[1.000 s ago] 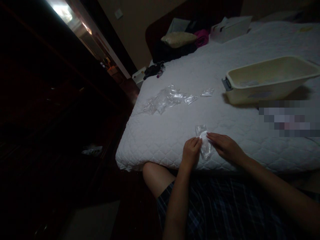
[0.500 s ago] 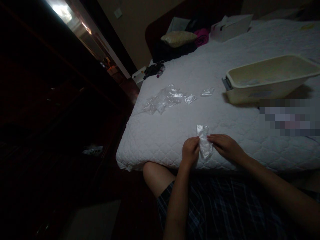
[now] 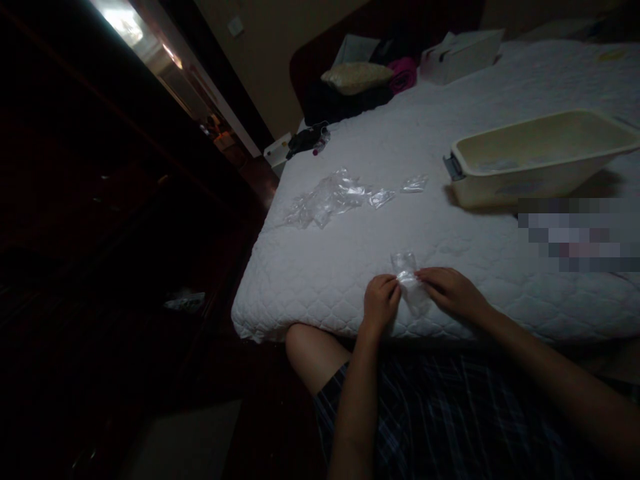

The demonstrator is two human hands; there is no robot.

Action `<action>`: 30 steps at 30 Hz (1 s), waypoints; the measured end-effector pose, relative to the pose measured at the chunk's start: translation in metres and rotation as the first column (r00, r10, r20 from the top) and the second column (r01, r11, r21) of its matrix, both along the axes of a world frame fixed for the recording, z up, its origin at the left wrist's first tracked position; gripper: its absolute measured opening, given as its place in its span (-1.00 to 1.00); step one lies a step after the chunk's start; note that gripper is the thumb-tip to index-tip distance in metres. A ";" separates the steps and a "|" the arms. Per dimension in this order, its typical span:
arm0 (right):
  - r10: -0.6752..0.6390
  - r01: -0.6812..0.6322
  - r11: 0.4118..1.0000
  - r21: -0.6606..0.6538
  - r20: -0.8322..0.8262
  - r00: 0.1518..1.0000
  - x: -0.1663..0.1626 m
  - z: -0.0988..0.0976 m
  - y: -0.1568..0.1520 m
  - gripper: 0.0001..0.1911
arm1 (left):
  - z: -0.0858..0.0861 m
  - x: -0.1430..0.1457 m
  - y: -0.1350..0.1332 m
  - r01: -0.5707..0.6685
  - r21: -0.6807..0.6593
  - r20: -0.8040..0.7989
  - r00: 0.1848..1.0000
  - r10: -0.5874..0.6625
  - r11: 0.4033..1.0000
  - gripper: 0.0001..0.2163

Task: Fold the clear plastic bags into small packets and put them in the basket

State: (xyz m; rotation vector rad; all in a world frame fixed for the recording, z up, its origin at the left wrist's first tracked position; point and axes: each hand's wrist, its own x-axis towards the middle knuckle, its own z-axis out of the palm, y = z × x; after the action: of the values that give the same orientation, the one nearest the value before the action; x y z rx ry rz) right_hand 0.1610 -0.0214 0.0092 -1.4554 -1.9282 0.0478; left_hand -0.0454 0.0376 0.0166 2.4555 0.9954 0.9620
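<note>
Between the left hand and the right hand, a small clear plastic bag lay over the quilted white bedcover, its two side edges pinched in the fingertips. It looked thin, light and slick, soft enough to crumple and probably easy to tear, so the side edges seemed the best place to take hold. Whether it held anything could not be told. Ahead and left of the hands spread a heap of clear plastic, with one loose piece nearly straight ahead. Beyond the right hand, a pale tub with a grey clip stood in the way of any forward reach on that side.
</note>
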 end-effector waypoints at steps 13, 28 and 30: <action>-0.108 0.100 0.992 -0.082 -0.108 0.988 -0.006 0.010 0.004 -0.68 | 0.006 0.010 -0.003 -0.100 0.005 -0.060 0.993 0.100 0.995 -0.82; -0.256 0.236 0.961 -0.141 -0.149 0.955 -0.011 0.010 0.002 -0.70 | 0.007 0.029 -0.012 -0.277 0.102 -0.240 0.925 0.294 0.955 -0.78; -0.257 0.238 0.962 -0.134 -0.149 0.955 -0.011 0.011 0.001 -0.70 | 0.007 0.030 -0.013 -0.285 0.113 -0.253 0.918 0.305 0.952 -0.78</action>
State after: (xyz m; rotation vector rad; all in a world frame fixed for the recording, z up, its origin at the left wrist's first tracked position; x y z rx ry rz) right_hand 0.1495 -0.0200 0.0205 -1.7048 -1.6207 0.1613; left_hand -0.0158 0.0247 0.0236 2.5947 1.4814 0.7745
